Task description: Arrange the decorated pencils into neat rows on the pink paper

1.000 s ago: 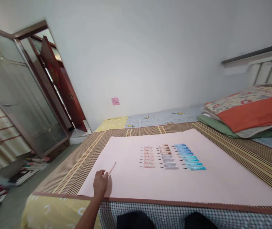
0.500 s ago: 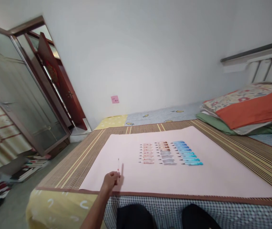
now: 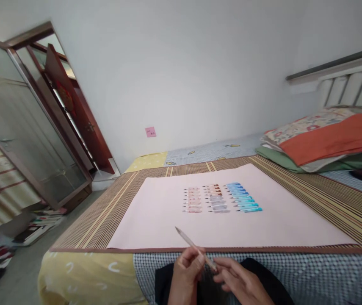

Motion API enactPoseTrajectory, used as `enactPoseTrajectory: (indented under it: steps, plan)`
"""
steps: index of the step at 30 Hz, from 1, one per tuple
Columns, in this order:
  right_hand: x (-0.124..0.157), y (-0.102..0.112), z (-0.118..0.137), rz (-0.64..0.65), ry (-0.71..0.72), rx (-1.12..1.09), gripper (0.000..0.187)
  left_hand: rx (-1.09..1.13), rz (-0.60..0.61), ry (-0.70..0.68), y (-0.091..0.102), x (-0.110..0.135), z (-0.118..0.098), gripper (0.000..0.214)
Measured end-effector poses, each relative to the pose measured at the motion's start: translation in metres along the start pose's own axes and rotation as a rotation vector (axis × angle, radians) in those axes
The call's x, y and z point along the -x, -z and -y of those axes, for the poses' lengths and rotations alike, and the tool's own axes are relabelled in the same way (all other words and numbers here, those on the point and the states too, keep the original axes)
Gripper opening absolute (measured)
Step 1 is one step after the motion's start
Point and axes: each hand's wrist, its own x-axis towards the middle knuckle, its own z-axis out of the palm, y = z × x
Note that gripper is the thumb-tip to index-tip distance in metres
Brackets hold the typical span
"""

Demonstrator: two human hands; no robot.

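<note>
Holding pen (image 3: pixel 186 238) | hands (image 3: pixel 187 267): left hides mid-barrel | right seemingly touching tail

Blue and turquoise are seen on the right pens (image 3: pixel 246 199), brown and grey on the middle pens (image 3: pixel 218 203), pale pink on the left pens (image 3: pixel 194 202). The sheet (image 3: pixel 231 228) is tinted pale pink; the mat (image 3: pixel 98 222) is striped tan and brown.

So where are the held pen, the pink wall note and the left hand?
Held pen (image 3: pixel 186 238): head view, on its barrel.
Pink wall note (image 3: pixel 150 132): head view, middle.
Left hand (image 3: pixel 187 267): head view, middle.
</note>
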Motion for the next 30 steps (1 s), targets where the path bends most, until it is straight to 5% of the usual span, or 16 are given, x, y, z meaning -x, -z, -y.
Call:
enactPoseTrajectory:
  steps: [4, 9, 13, 21, 30]
  plan:
    - [-0.013, -0.02, 0.026, 0.062, -0.002, -0.148, 0.061, -0.164, 0.11, -0.065, -0.007, 0.01, -0.008, 0.048]
    - [-0.007, -0.006, 0.032, -0.011, 0.023, -0.079, 0.058, -0.201, -0.03, -0.15, -0.001, 0.015, -0.032, 0.048]
    - [0.0, 0.007, 0.041, -0.029, 0.074, -0.015, 0.051, -0.177, 0.019, -0.137, 0.0, 0.018, -0.035, 0.045]
    - [0.01, 0.013, 0.084, 0.248, 0.006, 0.149, 0.059, -0.207, 0.208, -0.096, -0.005, 0.028, -0.039, 0.036]
    - [0.018, 0.013, 0.087, 0.385, 0.047, 0.242, 0.055, -0.364, 0.351, -0.074, -0.003, 0.039, -0.053, 0.035]
